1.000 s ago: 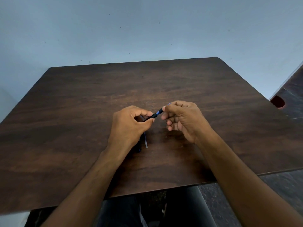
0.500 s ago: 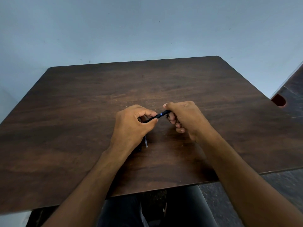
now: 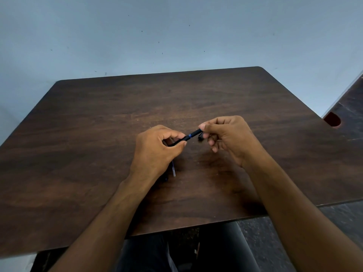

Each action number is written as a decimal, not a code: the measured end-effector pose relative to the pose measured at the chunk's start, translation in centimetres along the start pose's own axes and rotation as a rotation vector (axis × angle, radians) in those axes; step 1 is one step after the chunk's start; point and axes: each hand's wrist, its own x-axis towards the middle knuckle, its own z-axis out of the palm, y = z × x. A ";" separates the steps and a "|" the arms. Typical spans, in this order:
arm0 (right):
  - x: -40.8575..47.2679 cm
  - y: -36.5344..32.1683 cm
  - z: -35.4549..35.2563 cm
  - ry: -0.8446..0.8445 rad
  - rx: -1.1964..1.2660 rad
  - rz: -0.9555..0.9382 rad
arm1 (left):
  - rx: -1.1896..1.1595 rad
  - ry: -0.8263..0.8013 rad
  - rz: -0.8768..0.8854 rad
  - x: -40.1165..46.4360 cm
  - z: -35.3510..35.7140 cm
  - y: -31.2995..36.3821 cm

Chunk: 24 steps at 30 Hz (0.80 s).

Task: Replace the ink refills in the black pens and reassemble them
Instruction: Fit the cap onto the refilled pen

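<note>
A black pen with a small blue band is held just above the dark wooden table, tilted up to the right. My left hand pinches its lower left end between thumb and forefinger. My right hand grips its upper right end with thumb and forefinger, and a small black piece shows under those fingers. Below my left hand a thin clear refill lies on the table beside another dark pen part, both mostly hidden by the hand.
A pale blue wall rises behind the table's far edge. At the right stands another dark surface with a red-rimmed cut-out. The table's near edge runs over my dark-trousered lap, with grey floor at the lower right.
My hands have drawn slightly apart, so more of the pen shows between them. The right hand shifted a little right and its lower fingers opened, showing the small black piece.
</note>
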 end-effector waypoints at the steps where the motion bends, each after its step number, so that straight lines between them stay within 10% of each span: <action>1: 0.0 0.0 0.0 -0.001 -0.016 0.003 | -0.001 0.002 0.000 0.0 0.0 0.0; 24: -0.1 0.0 0.5 -0.018 -0.186 -0.047 | 0.006 0.013 0.031 -0.1 0.1 -0.2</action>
